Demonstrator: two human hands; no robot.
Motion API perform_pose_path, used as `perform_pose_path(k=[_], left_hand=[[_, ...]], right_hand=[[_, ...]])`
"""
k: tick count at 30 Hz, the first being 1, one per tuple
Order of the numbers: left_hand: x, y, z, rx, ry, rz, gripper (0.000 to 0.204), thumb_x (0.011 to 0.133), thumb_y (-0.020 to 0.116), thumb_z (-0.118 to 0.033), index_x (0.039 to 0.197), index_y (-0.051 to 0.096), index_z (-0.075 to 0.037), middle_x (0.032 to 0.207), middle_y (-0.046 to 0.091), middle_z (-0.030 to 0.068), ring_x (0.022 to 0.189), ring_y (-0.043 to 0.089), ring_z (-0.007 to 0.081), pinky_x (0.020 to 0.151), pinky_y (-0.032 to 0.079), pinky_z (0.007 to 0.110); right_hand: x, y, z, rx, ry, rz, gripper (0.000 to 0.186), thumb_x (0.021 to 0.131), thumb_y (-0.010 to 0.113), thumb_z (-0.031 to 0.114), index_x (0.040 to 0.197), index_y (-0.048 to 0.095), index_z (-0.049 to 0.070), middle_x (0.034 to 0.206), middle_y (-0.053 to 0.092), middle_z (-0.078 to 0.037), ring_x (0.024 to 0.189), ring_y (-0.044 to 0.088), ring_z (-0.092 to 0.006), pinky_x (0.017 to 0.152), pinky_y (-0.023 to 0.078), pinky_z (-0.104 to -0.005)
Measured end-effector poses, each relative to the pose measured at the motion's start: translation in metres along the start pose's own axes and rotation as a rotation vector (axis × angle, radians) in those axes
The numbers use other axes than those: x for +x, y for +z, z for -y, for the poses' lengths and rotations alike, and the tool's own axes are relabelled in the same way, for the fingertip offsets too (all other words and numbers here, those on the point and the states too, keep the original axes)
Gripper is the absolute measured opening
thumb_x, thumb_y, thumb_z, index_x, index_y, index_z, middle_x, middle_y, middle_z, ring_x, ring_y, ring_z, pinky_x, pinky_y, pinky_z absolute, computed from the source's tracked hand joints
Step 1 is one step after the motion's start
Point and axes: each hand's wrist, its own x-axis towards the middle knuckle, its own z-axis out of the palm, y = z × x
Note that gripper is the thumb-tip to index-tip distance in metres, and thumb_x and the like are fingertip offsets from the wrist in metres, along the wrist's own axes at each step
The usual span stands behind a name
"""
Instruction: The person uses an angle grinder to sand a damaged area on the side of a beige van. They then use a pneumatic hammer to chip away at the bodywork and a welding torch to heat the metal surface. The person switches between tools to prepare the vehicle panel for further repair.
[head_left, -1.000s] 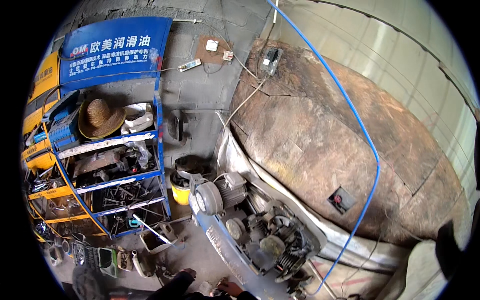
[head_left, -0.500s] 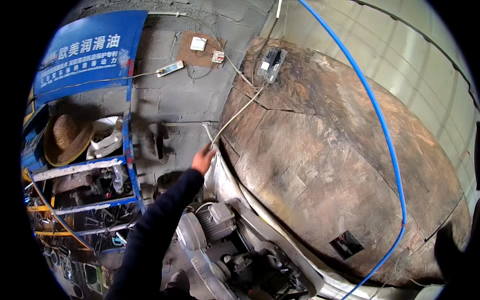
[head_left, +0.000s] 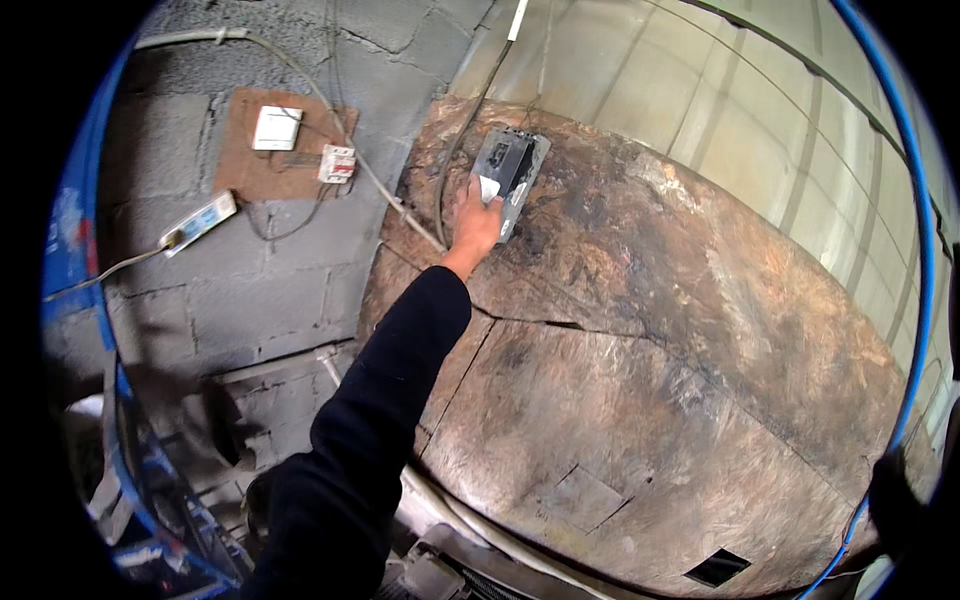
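Note:
My left hand (head_left: 477, 218), in a dark sleeve, reaches up to a grey and black electrical switch box (head_left: 516, 178) fixed on the stained brown panel (head_left: 640, 400). Its fingers are stretched out over the box's lower left side, beside a white label, and seem to touch it. They are not wrapped round anything. A dark cable (head_left: 452, 160) runs down the panel just left of the box. No part of my right hand can be made out.
A brown board (head_left: 235, 175) with a white switch and a small breaker hangs on the block wall. Left of it is a power strip (head_left: 200, 223). A blue hose (head_left: 915, 250) curves along the right; a blue rack (head_left: 130, 470) stands lower left. A motor (head_left: 430, 575) shows at the bottom.
My left hand has moved up and right, from the cable beside the panel's edge to the switch box. The view has shifted up and closer; the straw hat and most of the rack are gone.

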Motion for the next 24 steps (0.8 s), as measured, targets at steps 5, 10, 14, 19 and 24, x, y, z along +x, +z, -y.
perform_pose_path(k=[5, 10, 14, 19, 24], left_hand=[[0.042, 0.028, -0.009, 0.007, -0.037, 0.015, 0.067, 0.095, 0.053, -0.030, 0.150, 0.027, -0.002, 0.148, 0.030, 0.0229, 0.135, 0.028, 0.0441, 0.112, 0.025, 0.049], [0.044, 0.033, 0.005, 0.042, 0.057, -0.001, 0.059, 0.100, 0.047, -0.029, 0.150, 0.029, -0.003, 0.146, 0.029, 0.0191, 0.129, 0.031, 0.0403, 0.107, 0.028, 0.052], [0.039, 0.041, 0.013, 0.201, 0.202, -0.076, 0.063, 0.100, 0.049, -0.033, 0.149, 0.027, 0.001, 0.143, 0.032, 0.0210, 0.126, 0.033, 0.0401, 0.103, 0.030, 0.052], [0.034, 0.050, -0.003, 0.401, 0.282, -0.151, 0.077, 0.097, 0.053, -0.045, 0.147, 0.026, 0.007, 0.139, 0.036, 0.0236, 0.125, 0.035, 0.0407, 0.099, 0.031, 0.051], [0.053, 0.057, -0.015, 0.423, 0.334, -0.181, 0.099, 0.090, 0.056, -0.059, 0.146, 0.019, 0.013, 0.149, 0.027, 0.0275, 0.138, 0.025, 0.0426, 0.108, 0.024, 0.055]], right_hand=[[0.044, -0.012, 0.043, 0.021, 0.029, -0.098, 0.033, 0.093, 0.053, 0.031, 0.109, 0.066, 0.005, 0.104, 0.067, -0.015, 0.098, 0.062, -0.0264, 0.090, 0.047, -0.0415], [0.066, -0.020, 0.055, 0.044, 0.046, -0.148, 0.034, 0.093, 0.053, 0.033, 0.107, 0.067, 0.005, 0.102, 0.068, -0.015, 0.097, 0.062, -0.0275, 0.089, 0.047, -0.0423], [0.075, -0.023, 0.059, 0.057, 0.048, -0.163, 0.035, 0.092, 0.053, 0.034, 0.105, 0.067, 0.005, 0.100, 0.068, -0.016, 0.096, 0.063, -0.0284, 0.088, 0.047, -0.0430], [0.079, -0.026, 0.061, 0.079, 0.049, -0.185, 0.036, 0.092, 0.053, 0.036, 0.104, 0.067, 0.005, 0.099, 0.068, -0.017, 0.095, 0.063, -0.0295, 0.087, 0.047, -0.0439], [0.078, -0.025, 0.061, 0.091, 0.044, -0.193, 0.037, 0.092, 0.053, 0.038, 0.102, 0.067, 0.005, 0.097, 0.068, -0.017, 0.093, 0.063, -0.0306, 0.085, 0.047, -0.0448]])
